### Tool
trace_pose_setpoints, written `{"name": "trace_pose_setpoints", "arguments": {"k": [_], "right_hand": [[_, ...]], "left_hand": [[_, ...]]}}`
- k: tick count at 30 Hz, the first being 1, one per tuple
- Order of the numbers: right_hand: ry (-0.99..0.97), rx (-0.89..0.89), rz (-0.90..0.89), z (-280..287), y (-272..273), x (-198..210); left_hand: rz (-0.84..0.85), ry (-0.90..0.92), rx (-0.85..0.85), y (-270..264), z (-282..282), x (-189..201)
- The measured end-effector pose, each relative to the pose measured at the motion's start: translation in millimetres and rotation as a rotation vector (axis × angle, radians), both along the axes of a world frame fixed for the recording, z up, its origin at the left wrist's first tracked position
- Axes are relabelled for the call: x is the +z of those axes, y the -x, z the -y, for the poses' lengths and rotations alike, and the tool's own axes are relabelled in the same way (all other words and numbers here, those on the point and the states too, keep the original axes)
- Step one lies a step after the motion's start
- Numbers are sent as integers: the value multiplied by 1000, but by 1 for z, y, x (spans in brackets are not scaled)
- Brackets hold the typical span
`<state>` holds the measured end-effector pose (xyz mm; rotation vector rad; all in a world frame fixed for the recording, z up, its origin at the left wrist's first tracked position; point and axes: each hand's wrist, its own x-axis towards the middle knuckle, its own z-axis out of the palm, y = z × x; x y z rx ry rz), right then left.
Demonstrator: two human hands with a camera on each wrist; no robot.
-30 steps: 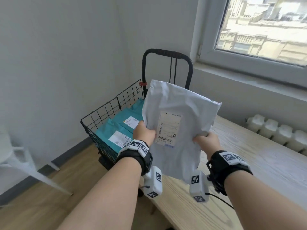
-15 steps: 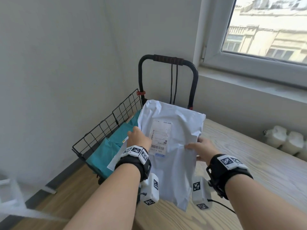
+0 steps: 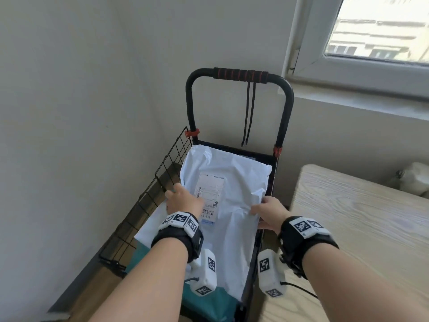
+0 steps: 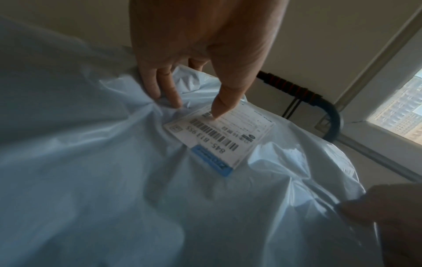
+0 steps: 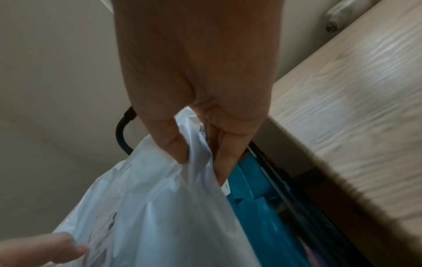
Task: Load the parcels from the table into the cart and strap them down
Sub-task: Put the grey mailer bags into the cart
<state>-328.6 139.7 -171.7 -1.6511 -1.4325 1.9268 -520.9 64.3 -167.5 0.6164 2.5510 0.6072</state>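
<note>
A white poly-mailer parcel (image 3: 234,205) with a shipping label (image 3: 210,194) lies lengthwise in the black wire cart (image 3: 167,168), on top of teal parcels (image 3: 209,300). My left hand (image 3: 183,201) holds its left side. In the left wrist view the thumb (image 4: 226,104) presses the label and the fingers (image 4: 164,90) bunch the film beside it. My right hand (image 3: 264,212) pinches the parcel's right edge between thumb and fingers (image 5: 173,144), just above a teal parcel (image 5: 248,198). Two black strap cords (image 3: 249,117) hang from the cart handle (image 3: 240,74).
The wooden table (image 3: 359,217) runs along the cart's right side, its edge close to my right wrist. A wall stands to the left and behind the cart. A window sill and a white radiator (image 3: 415,180) lie at the far right.
Both hands have carried the white parcel from chest height over the table's end down into the cart, onto the teal parcels. My view has tilted down over the cart.
</note>
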Motion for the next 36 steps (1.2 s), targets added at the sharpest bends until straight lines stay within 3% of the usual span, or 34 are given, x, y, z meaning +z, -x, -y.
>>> {"name": "trace_pose_setpoints", "arguments": {"k": [8,19,25,32,36], "right_hand": [[-2,-130,184,-8,87,-64],[-120,-229,498,-9,102,-112],[-94,-105,603,-8,109,-115],[-158,18,676,-3,107,-100],[-345,216,807,6,95,-75]], "left_hand": [[125,25,-95,91,-16,-57],[332,82,-165,123,-20,-118],[404,241,-313,127,-18,-127],[299,180,-405,121,-25,-109],[280,161,-503,104,-34,-96]]}}
